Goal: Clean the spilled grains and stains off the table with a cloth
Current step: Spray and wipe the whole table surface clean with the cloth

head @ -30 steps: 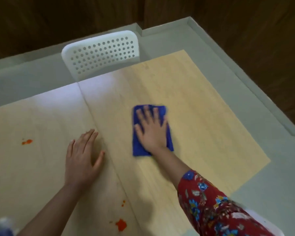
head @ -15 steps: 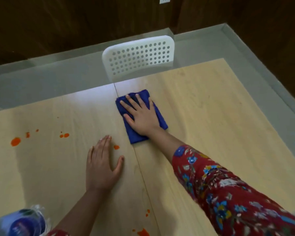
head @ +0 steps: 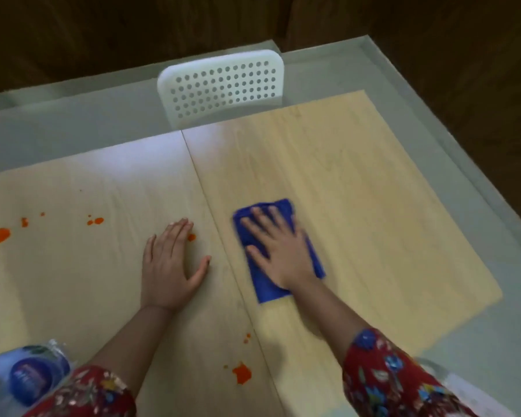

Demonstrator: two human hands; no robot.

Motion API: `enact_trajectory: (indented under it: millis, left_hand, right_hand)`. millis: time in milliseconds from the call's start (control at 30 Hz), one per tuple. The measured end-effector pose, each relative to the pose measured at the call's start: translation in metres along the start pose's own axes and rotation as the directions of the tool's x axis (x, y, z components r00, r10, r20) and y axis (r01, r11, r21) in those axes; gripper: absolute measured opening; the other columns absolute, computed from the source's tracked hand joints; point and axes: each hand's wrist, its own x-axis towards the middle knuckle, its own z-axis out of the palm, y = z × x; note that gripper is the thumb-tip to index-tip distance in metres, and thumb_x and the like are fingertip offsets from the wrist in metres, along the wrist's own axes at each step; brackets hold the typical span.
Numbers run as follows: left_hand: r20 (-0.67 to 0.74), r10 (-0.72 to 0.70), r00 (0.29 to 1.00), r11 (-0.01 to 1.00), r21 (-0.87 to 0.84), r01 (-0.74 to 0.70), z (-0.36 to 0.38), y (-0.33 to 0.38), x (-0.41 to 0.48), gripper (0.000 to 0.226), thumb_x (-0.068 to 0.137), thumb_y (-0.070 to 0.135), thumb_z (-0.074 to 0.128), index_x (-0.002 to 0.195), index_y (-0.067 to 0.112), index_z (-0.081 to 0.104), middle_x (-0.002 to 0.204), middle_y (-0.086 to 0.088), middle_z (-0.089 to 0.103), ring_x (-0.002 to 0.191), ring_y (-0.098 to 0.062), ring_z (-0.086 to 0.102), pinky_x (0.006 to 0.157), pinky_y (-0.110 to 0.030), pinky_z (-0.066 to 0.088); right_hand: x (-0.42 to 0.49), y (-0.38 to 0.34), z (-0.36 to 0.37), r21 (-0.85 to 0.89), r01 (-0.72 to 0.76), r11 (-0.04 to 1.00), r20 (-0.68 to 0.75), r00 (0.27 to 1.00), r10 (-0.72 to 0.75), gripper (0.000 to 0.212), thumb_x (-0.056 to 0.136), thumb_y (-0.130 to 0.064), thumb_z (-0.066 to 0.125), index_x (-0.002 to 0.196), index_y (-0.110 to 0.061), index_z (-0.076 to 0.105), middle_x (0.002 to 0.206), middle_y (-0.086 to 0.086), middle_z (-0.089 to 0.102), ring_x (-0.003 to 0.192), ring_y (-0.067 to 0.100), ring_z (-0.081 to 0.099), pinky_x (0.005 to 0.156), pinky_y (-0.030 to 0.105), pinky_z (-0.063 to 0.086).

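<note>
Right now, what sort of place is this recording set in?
Probably a home dining room or similar indoor room: a pale wooden table with orange stains, a white perforated chair drawn up at its far side, and a dark wooden wall behind.

White perforated chair [head: 223, 85] on grey floor [head: 57, 124] before dark wooden wall [head: 118, 31]

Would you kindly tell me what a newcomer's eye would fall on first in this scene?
The bright blue cloth stands out, pressed flat under the right hand on the right half of the pale wooden table. Orange stains dot the left half, where the left hand rests flat. A white perforated chair sits behind the table's far edge.
</note>
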Motion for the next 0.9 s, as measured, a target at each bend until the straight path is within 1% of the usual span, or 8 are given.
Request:
enact_trajectory:
  millis: [67, 167, 267, 400, 533, 600, 767, 900]
  left_hand:
    - [0.022, 0.119, 0.993, 0.993, 0.003, -0.119, -0.002, 0.000, -0.003, 0.064, 0.090, 0.049, 0.043, 0.143, 0.013, 0.045, 0.148, -0.005, 0.045, 0.138, -0.024, 0.039, 0.116, -0.042, 0.021]
    - [0.060, 0.316, 0.947, 0.949, -0.037, -0.314, -0.002, 0.005, -0.013, 0.052, 0.096, 0.042, 0.040, 0.136, 0.011, 0.054, 0.142, -0.004, 0.052, 0.133, -0.025, 0.046, 0.113, -0.041, 0.029]
    - [0.067, 0.324, 0.944, 0.941, -0.127, -0.314, -0.006, 0.020, -0.038, 0.046, 0.097, 0.037, 0.040, 0.129, 0.012, 0.061, 0.134, -0.001, 0.059, 0.126, -0.022, 0.052, 0.106, -0.037, 0.040]
    - [0.104, 0.222, 0.969, 0.963, -0.180, -0.201, -0.010, 0.033, -0.071, 0.047, 0.097, 0.039, 0.038, 0.128, 0.014, 0.062, 0.134, 0.000, 0.058, 0.127, -0.018, 0.050, 0.105, -0.030, 0.037]
    - [0.275, 0.163, 0.948, 0.985, -0.104, -0.139, -0.011, 0.035, -0.091, 0.064, 0.094, 0.052, 0.024, 0.143, 0.019, 0.047, 0.151, 0.005, 0.041, 0.141, -0.017, 0.033, 0.114, -0.029, 0.022]
    - [0.323, 0.159, 0.933, 0.987, -0.081, -0.140, -0.011, 0.032, -0.097, 0.069, 0.092, 0.058, 0.017, 0.148, 0.023, 0.038, 0.156, 0.010, 0.030, 0.145, -0.012, 0.023, 0.117, -0.028, 0.017]
    - [0.376, 0.165, 0.912, 0.984, -0.120, -0.129, -0.016, 0.025, -0.106, 0.067, 0.094, 0.061, 0.021, 0.151, 0.028, 0.030, 0.159, 0.014, 0.019, 0.147, -0.006, 0.013, 0.119, -0.030, 0.016]
    - [0.322, 0.095, 0.942, 0.982, -0.187, -0.035, -0.025, 0.025, -0.110, 0.050, 0.098, 0.038, 0.047, 0.146, 0.023, 0.042, 0.154, 0.010, 0.034, 0.143, -0.008, 0.028, 0.117, -0.027, 0.023]
  right_hand:
    - [-0.030, 0.070, -0.014, -0.056, -0.257, 0.965, -0.045, 0.966, 0.254, 0.061, 0.092, -0.060, 0.024, 0.150, -0.042, 0.022, 0.161, -0.013, 0.014, 0.150, 0.017, 0.009, 0.116, 0.054, 0.013]
    - [-0.078, 0.164, -0.043, -0.032, -0.703, 0.710, -0.065, 0.711, 0.700, 0.065, 0.091, -0.062, 0.016, 0.152, -0.041, 0.015, 0.162, -0.011, 0.009, 0.150, 0.018, 0.005, 0.116, 0.058, 0.007]
    - [-0.111, 0.172, -0.045, 0.042, -0.846, 0.531, -0.062, 0.528, 0.847, 0.058, 0.099, -0.055, 0.019, 0.154, -0.039, 0.008, 0.163, -0.009, 0.003, 0.150, 0.019, -0.001, 0.115, 0.062, 0.005]
    - [-0.099, 0.070, -0.017, 0.006, -0.671, 0.742, -0.052, 0.741, 0.670, 0.065, 0.091, -0.056, 0.012, 0.153, -0.036, 0.014, 0.162, -0.007, 0.007, 0.150, 0.022, 0.004, 0.115, 0.061, 0.007]
    - [-0.132, -0.037, 0.009, -0.067, -0.129, 0.989, 0.039, 0.990, 0.132, 0.056, 0.098, -0.051, 0.026, 0.153, -0.038, 0.019, 0.162, -0.009, 0.013, 0.150, 0.023, 0.008, 0.116, 0.059, 0.012]
    - [-0.172, -0.023, 0.007, -0.059, -0.039, 0.997, 0.045, 0.998, 0.042, 0.056, 0.099, -0.050, 0.032, 0.152, -0.039, 0.020, 0.161, -0.011, 0.013, 0.150, 0.020, 0.008, 0.115, 0.057, 0.015]
    - [-0.202, 0.087, -0.018, -0.057, -0.576, 0.815, 0.025, 0.816, 0.578, 0.060, 0.094, -0.054, 0.021, 0.152, -0.039, 0.018, 0.162, -0.010, 0.011, 0.150, 0.019, 0.008, 0.115, 0.059, 0.013]
    - [-0.116, 0.095, -0.027, -0.031, -0.643, 0.765, 0.008, 0.765, 0.643, 0.057, 0.100, -0.050, 0.023, 0.153, -0.037, 0.007, 0.163, -0.009, 0.001, 0.150, 0.022, -0.002, 0.115, 0.062, 0.004]
